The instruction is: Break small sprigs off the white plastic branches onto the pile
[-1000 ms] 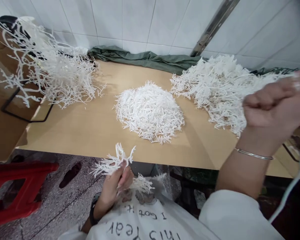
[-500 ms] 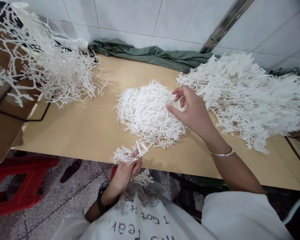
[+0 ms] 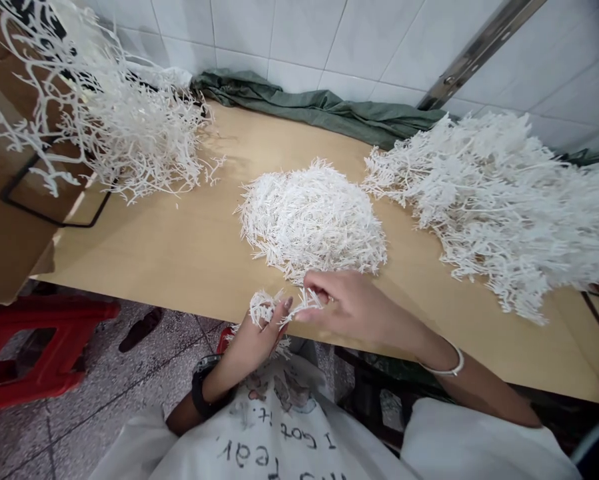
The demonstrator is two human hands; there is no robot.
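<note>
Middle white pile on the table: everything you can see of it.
The middle pile is a low, rounded mound of many short, thin white pieces, tangled loosely, with spiky ends around its edge. They look like plastic, but the material can't be confirmed. It rests on the tan table, clearly apart from the left heap and very close to the right heap. The right hand overlaps its near edge in view; whether they touch can't be told.

The sprigs (image 3: 314,223) are white, tabletop (image 3: 179,247) tan, cloth (image 3: 319,110) green, stool (image 3: 86,313) red, floor (image 3: 129,383) speckled.
</note>
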